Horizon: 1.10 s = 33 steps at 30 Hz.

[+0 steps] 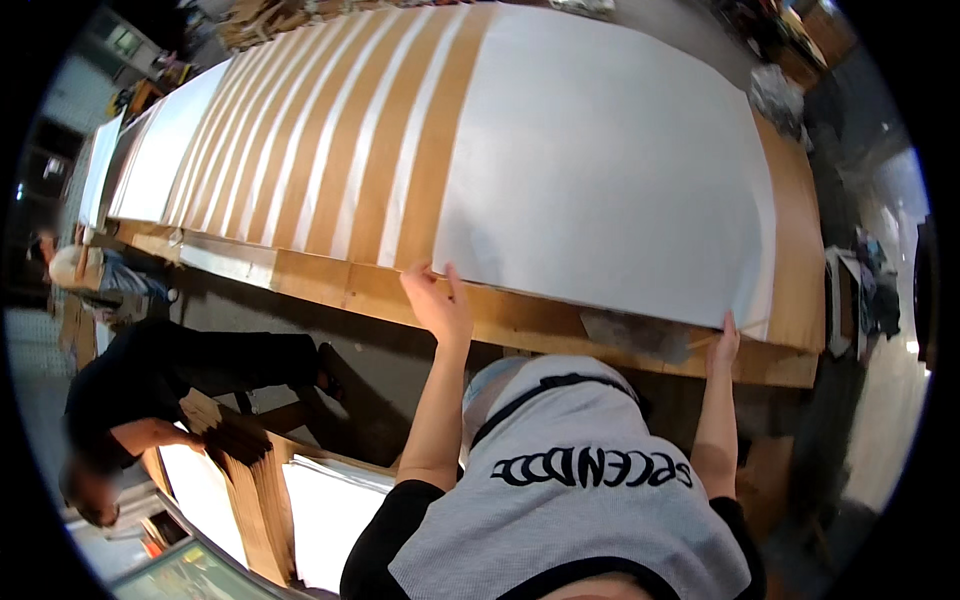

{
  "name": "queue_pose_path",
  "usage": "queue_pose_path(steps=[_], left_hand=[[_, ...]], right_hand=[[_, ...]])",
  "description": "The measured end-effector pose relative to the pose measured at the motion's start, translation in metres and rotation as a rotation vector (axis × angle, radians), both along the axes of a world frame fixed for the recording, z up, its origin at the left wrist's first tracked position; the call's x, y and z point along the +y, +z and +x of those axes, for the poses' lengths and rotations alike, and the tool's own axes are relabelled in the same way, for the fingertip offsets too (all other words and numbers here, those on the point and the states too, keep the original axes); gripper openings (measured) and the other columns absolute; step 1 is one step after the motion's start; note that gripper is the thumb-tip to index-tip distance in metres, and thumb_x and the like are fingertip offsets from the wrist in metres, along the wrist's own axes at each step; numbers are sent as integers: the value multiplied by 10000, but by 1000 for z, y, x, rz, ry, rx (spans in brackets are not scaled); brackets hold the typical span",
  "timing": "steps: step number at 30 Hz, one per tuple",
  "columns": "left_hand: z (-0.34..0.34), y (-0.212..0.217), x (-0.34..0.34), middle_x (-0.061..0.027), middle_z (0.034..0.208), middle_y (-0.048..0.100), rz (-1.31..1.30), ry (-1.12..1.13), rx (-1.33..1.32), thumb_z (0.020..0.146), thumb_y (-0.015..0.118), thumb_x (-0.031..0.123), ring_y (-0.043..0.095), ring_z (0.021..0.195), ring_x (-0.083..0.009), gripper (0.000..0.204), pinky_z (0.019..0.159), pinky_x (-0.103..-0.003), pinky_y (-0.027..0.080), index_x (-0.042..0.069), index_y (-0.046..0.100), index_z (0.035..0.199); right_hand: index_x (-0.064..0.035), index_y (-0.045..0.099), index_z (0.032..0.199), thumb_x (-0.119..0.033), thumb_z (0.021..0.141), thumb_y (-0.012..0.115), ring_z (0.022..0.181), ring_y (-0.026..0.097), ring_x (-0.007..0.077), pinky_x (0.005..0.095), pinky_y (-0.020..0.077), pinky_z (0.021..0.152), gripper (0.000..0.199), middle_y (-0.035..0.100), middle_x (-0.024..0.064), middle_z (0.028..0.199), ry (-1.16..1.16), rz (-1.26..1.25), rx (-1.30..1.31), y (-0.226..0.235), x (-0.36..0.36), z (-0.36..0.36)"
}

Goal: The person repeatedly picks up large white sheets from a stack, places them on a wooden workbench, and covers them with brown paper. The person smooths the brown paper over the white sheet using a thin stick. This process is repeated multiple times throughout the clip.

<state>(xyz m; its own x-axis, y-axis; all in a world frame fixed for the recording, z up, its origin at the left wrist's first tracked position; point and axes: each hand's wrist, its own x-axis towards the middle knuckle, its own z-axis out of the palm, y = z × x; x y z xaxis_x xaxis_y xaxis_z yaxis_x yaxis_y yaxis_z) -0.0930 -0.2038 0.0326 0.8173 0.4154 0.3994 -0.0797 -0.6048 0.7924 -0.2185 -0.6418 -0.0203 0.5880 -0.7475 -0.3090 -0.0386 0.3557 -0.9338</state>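
A large white sheet [610, 170] lies over the right part of a long workbench, its near edge towards me. My left hand [437, 303] is at the sheet's near left corner, thumb over the white surface and fingers beside it over a brown strip. At the near right corner, my right hand [723, 350] grips the sheet's edge with the thumb on top; its other fingers are mostly hidden. Left of the sheet runs a row of overlapping sheets [340, 140], showing alternating brown and white bands.
The wooden workbench [800, 280] extends past the sheet on the right, with a clear plastic bag [778, 97] at its far right. Behind me on the left, a person in black [170, 390] bends over stacked brown and white boards [250, 480]. Another person [100, 270] stands farther left.
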Motion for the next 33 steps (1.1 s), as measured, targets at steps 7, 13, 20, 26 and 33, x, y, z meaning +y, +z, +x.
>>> queue_pose_path(steps=[7, 13, 20, 26, 33], left_hand=[[0, -10, -37, -17, 1044, 529, 326, -789, -26, 597, 710, 100, 437, 986, -247, 235, 824, -369, 344, 143, 633, 815], [4, -23, -45, -3, 1035, 557, 268, -817, -15, 572, 726, 106, 433, 1010, -232, 213, 846, -354, 340, 155, 668, 771], [3, -26, -50, -10, 1023, 562, 290, -821, -50, 562, 726, 80, 445, 1000, -231, 195, 822, -355, 351, 131, 671, 741], [3, -27, -49, -25, 1024, 562, 300, -820, -39, 576, 724, 56, 444, 1008, -223, 198, 819, -341, 364, 124, 678, 757], [4, -33, -48, -25, 1047, 539, 312, -836, 13, 591, 721, 59, 427, 1019, -236, 181, 847, -357, 336, 125, 675, 753]], right_hand=[[53, 466, 1108, -240, 827, 557, 996, 465, 151, 270, 346, 869, 416, 507, 57, 1093, -37, -7, 49, -2, 1, 5], [69, 458, 1115, -242, 818, 567, 996, 483, 182, 313, 403, 839, 443, 504, 102, 1092, -38, -7, -24, -6, -4, -2], [15, 528, 978, -294, 816, 570, 800, 518, 137, 268, 432, 670, 351, 552, 52, 877, -6, -30, 12, -22, -22, -11], [-91, 497, 752, -329, 835, 540, 497, 430, 63, 182, 267, 385, 255, 501, -14, 637, -195, 13, 69, -2, -35, -25], [-106, 475, 718, -272, 837, 534, 485, 419, 75, 202, 279, 381, 212, 495, -3, 620, -271, -11, 197, -30, -54, -28]])
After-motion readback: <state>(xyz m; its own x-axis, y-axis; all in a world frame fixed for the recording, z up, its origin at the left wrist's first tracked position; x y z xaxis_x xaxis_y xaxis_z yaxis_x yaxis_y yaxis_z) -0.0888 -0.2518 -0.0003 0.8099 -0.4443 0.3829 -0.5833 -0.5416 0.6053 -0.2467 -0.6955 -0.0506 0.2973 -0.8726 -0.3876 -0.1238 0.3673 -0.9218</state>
